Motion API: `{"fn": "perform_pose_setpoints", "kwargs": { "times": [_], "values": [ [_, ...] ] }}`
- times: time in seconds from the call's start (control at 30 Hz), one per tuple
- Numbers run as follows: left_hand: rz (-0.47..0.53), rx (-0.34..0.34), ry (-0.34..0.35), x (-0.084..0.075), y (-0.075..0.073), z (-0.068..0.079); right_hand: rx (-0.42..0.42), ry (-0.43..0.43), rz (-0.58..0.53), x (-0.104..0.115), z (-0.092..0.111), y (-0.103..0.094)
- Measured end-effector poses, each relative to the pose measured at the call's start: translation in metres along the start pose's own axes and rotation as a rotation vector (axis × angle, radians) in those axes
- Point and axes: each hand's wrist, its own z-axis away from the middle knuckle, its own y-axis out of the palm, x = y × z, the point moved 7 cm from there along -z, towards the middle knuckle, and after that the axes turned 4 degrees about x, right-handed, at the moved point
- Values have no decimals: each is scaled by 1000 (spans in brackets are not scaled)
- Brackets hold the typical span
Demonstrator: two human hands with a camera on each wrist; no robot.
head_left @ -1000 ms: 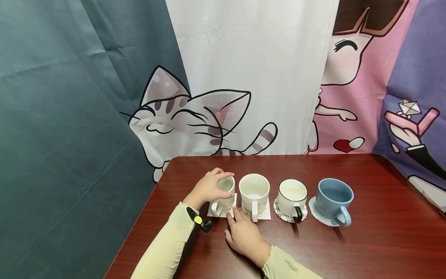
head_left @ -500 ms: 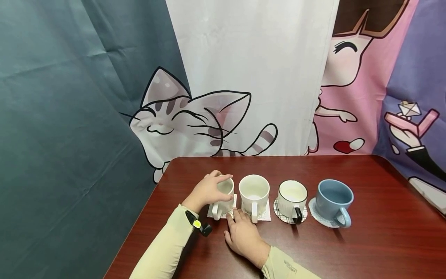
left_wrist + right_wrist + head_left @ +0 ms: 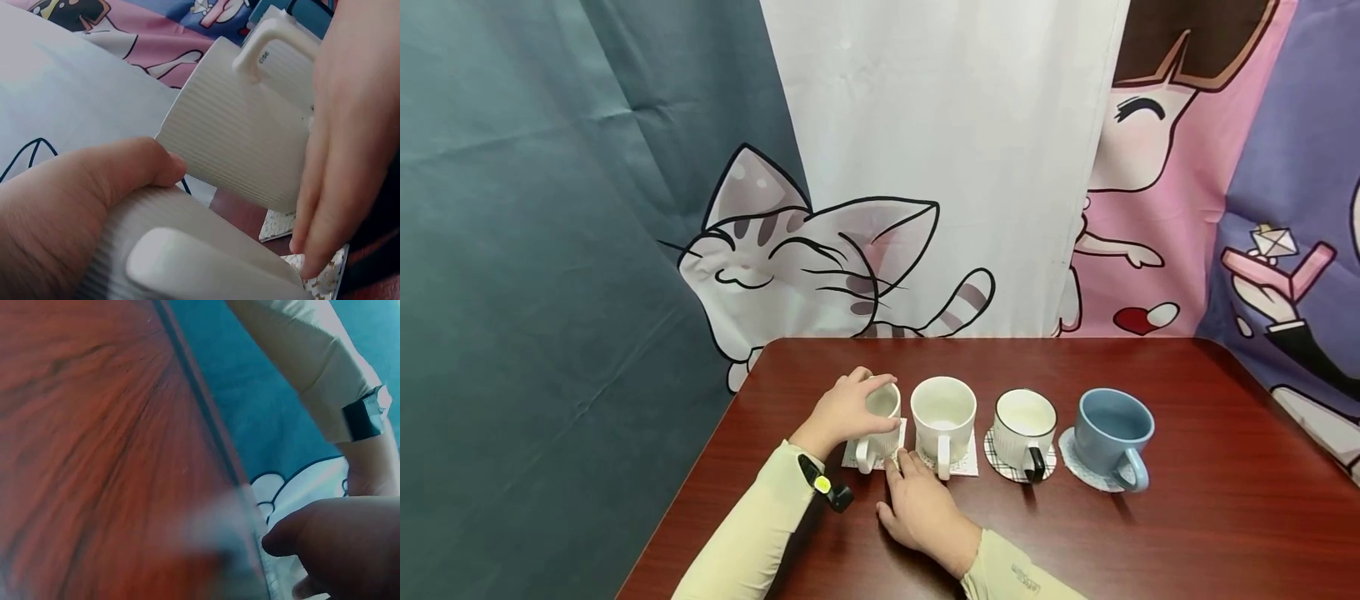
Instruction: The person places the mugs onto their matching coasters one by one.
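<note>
In the head view my left hand [image 3: 842,412] grips the leftmost ribbed white mug [image 3: 888,444], thumb on the near side and fingers over the far rim. That mug stands on a square patterned coaster [image 3: 851,458]. My right hand [image 3: 921,504] lies palm down, its fingertips at the coaster's right front corner, between this mug and a second white mug [image 3: 943,404]. The left wrist view has the gripped mug's handle [image 3: 181,259] up close, with the right fingers [image 3: 325,237] touching the coaster. The right wrist view is mostly table and the right thumb.
The second mug stands on its own square coaster [image 3: 967,461]. To its right come a black-rimmed white mug [image 3: 1017,442] on a round plaid coaster [image 3: 997,461] and a blue mug [image 3: 1101,446] on a round coaster [image 3: 1077,464]. The dark red table [image 3: 1225,500] meets a printed curtain behind.
The view has shifted slightly, so the mugs appear a little further left. Both hands keep nearly the same places at the leftmost mug and its coaster.
</note>
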Motion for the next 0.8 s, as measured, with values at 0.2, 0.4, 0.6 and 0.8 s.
{"fn": "perform_pose_setpoints", "kwargs": {
  "times": [0.2, 0.4, 0.6, 0.8],
  "values": [
    [12, -12, -22, 1, -2, -1, -13, -4, 39, -2, -1, 4],
    [19, -10, -44, 1, -1, -2, 1, 9, 52, -3, -4, 5],
    [18, -1, -57, 1, 1, 0, 41, -2, 63, 4, 1, -3],
    [-12, 27, -55, -1, -3, 0, 57, -133, -36, 17, 8, -71]
  ]
}}
